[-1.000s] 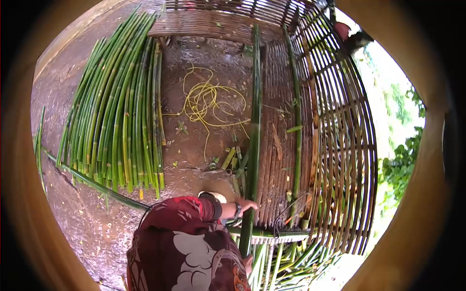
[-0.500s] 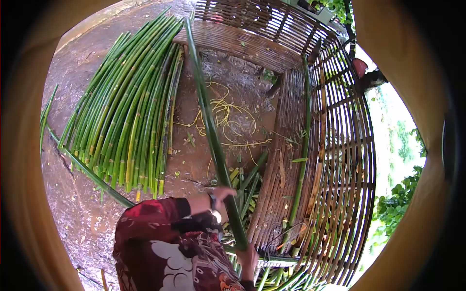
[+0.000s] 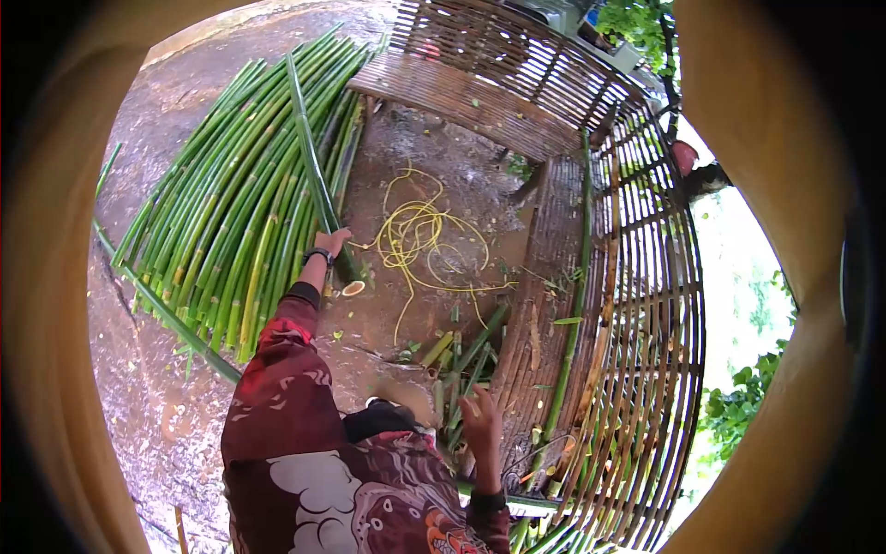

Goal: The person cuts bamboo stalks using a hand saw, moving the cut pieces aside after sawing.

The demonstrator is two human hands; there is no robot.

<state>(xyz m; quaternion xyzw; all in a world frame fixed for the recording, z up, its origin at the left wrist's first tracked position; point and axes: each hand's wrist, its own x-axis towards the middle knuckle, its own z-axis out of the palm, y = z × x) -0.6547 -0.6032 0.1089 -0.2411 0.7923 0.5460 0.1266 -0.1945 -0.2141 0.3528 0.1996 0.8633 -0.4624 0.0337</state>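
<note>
My left hand (image 3: 330,244) is closed around a green bamboo pole (image 3: 314,166) near its cut lower end. The pole slants up and away over the right side of a big pile of bamboo poles (image 3: 221,203) on the wet ground. Whether it touches the pile is hard to tell. My right hand (image 3: 482,423) is raised beside the slatted bench, holding nothing, its fingers bent and apart. Short cut bamboo pieces (image 3: 466,365) lie just beyond it.
A tangled yellow hose (image 3: 415,235) lies on the muddy ground. The bamboo bench (image 3: 535,342) and its slatted backrest (image 3: 646,277) run along the right and far sides. One long pole (image 3: 572,323) rests on the bench. Another single pole (image 3: 175,319) lies at the left.
The pole has swung left and forward, from in front of me to over the pile. My right hand has let go of its near end; my left hand has reached forward with it.
</note>
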